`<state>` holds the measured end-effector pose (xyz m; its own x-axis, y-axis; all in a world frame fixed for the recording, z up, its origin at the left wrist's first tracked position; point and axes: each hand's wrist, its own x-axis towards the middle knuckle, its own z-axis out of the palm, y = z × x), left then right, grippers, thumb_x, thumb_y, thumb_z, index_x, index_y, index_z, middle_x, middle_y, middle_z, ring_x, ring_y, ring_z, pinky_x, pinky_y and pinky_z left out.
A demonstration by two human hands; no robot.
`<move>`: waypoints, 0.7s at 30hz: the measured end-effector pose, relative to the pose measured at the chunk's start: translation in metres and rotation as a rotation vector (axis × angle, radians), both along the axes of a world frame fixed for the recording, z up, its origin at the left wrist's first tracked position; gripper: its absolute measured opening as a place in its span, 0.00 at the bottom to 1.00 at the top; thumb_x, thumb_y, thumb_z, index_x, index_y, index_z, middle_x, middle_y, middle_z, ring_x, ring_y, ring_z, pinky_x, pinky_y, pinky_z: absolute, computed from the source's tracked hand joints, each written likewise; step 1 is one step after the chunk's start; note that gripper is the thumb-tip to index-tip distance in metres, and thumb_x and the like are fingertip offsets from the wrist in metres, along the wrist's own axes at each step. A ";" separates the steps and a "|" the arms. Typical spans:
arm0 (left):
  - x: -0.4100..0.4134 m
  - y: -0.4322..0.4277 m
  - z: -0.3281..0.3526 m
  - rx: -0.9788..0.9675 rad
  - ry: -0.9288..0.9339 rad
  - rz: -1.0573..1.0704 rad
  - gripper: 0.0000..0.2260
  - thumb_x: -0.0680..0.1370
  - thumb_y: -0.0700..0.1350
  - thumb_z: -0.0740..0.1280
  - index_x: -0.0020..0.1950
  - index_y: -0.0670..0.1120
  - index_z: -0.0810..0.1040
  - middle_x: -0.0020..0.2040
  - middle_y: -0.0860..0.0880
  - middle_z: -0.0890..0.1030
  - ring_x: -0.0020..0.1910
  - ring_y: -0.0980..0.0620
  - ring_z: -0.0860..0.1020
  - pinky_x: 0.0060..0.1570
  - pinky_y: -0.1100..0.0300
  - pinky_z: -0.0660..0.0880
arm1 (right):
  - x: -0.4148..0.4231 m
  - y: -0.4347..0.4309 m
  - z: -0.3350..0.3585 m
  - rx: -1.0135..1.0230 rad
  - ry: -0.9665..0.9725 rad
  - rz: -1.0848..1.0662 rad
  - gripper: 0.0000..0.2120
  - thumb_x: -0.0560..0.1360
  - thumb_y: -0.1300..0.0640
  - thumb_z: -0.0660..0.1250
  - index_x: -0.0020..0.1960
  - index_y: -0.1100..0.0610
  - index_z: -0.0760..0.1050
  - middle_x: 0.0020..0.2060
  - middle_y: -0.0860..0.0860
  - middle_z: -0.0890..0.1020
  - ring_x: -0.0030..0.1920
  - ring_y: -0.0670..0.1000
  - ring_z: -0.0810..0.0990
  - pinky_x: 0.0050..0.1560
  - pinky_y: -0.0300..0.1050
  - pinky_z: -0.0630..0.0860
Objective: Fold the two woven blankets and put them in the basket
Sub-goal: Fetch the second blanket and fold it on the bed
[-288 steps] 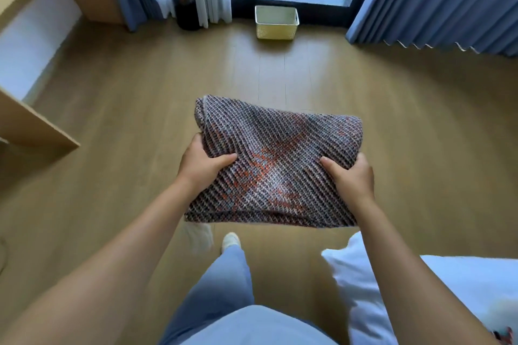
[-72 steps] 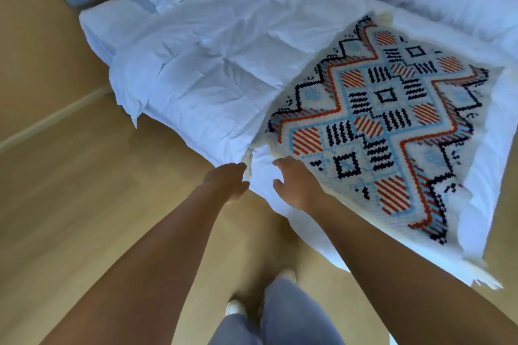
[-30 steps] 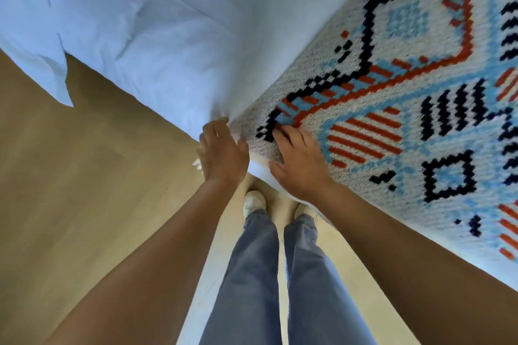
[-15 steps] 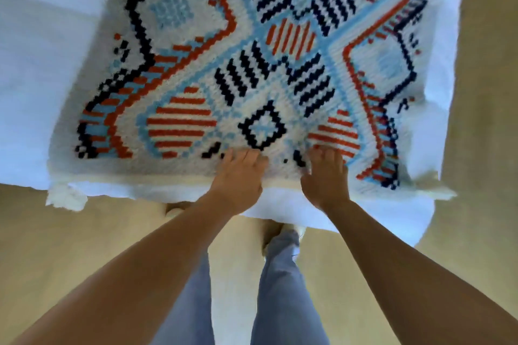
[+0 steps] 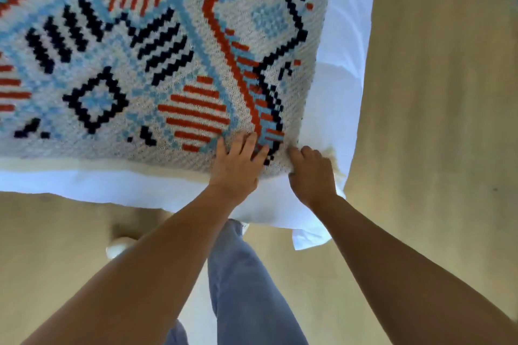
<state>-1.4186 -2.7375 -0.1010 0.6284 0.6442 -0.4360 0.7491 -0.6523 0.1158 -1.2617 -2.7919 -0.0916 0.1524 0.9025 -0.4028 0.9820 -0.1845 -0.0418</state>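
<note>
Both your hands sit at the patterned blanket's five o'clock corner: left hand flat, fingers spread; right hand pinching its edge.

Blanket: a woven blanket lies spread flat on the bed, patterned in orange stripes, pale blue bands and dark blue squares.
Bedding: the white sheet shows as a border along the blanket's near and right edges — one corner of it hangs off the bed.
Left hand: the left hand lies palm down on the blanket near its near right corner, fingers spread.
Right hand: the right hand is at that very corner, fingers curled onto the edge — a firm pinch cannot be told.
Below: legs in blue jeans, a pale shoe on the wooden floor.
</note>
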 end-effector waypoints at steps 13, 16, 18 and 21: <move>-0.022 -0.087 -0.004 0.035 0.006 0.076 0.25 0.76 0.45 0.58 0.72 0.48 0.57 0.68 0.44 0.66 0.68 0.44 0.63 0.70 0.41 0.47 | -0.017 -0.118 -0.014 -0.198 0.437 -0.455 0.12 0.77 0.56 0.55 0.58 0.54 0.72 0.46 0.56 0.81 0.47 0.60 0.79 0.46 0.45 0.70; -0.026 -0.120 -0.008 0.060 0.013 0.122 0.30 0.78 0.51 0.59 0.76 0.48 0.47 0.76 0.44 0.53 0.75 0.43 0.50 0.70 0.41 0.44 | -0.017 -0.127 -0.015 -0.213 0.574 -0.506 0.09 0.76 0.58 0.56 0.38 0.56 0.70 0.34 0.53 0.76 0.39 0.56 0.75 0.39 0.46 0.69; -0.024 -0.141 -0.011 -0.022 0.024 0.165 0.32 0.79 0.49 0.59 0.76 0.47 0.43 0.77 0.44 0.46 0.75 0.44 0.44 0.71 0.43 0.45 | -0.026 -0.133 -0.015 -0.281 0.654 -0.553 0.10 0.75 0.58 0.57 0.36 0.59 0.70 0.35 0.54 0.76 0.39 0.55 0.74 0.40 0.49 0.71; -0.020 -0.160 -0.014 -0.178 0.021 0.283 0.31 0.78 0.44 0.57 0.76 0.47 0.43 0.77 0.46 0.43 0.75 0.46 0.43 0.72 0.46 0.47 | -0.035 -0.141 -0.023 -0.375 0.598 -0.486 0.10 0.78 0.53 0.55 0.46 0.57 0.71 0.47 0.56 0.79 0.51 0.58 0.75 0.50 0.48 0.72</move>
<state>-1.4390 -2.8976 -0.1147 0.4248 0.7044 -0.5687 0.9012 -0.3886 0.1918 -1.2963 -2.9326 -0.1144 0.1546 0.5828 -0.7978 0.6226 -0.6844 -0.3793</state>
